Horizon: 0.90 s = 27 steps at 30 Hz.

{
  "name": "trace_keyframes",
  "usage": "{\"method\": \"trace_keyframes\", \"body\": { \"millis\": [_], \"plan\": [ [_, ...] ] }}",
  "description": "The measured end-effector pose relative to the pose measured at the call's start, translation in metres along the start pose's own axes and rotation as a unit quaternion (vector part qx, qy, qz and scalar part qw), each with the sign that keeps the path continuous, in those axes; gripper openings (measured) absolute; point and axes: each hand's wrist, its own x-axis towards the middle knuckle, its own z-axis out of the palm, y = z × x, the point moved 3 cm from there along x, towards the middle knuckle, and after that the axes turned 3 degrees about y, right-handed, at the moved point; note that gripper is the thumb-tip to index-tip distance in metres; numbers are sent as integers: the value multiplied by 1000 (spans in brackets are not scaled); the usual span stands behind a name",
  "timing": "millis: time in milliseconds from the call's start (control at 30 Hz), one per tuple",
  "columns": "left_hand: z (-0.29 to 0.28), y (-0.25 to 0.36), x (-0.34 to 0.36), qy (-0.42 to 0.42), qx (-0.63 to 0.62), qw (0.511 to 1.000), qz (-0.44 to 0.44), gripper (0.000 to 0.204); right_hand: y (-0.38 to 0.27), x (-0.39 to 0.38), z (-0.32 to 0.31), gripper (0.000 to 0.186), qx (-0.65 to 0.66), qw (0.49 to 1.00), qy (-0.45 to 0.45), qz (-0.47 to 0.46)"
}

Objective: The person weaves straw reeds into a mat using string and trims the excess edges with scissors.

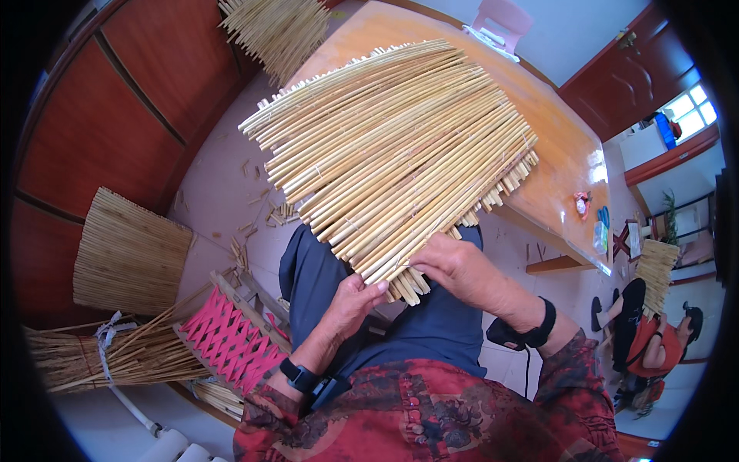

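Note:
A mat of pale reed stalks (392, 146), bound side by side with thin thread, rests across my lap and reaches over the table. A second layer of stalk ends shows beneath its right edge. My left hand (354, 306) is closed on the mat's near corner, thumb on the outermost stalks. Close by on the right, my right hand (456, 266) is closed in a pinch against the mat's near edge by the binding. What lies between its fingertips is too small to make out.
An orange wooden table (570, 181) stands ahead, with a small red packet (582, 205) on it. To the left are another reed mat (131, 250), a tied stalk bundle (115, 356) and a pink-strapped stool (231, 339). Another person (654, 350) sits far right with a reed mat.

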Motion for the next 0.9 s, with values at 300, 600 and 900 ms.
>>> {"method": "trace_keyframes", "body": {
  "millis": [300, 600, 900],
  "plan": [
    [-17, -6, 10, -6, -18, 1000, -7, 41, 19, -3, 25, 18, -138, 988, -67, 35],
    [-29, -7, 12, 3, -21, 1000, 2, 40, 23, 4, 30, 20, -124, 980, -145, 50],
    [-31, -8, 11, -14, -19, 1000, -5, 42, 35, 2, 36, 23, -61, 990, -121, 32]
  ]
}}
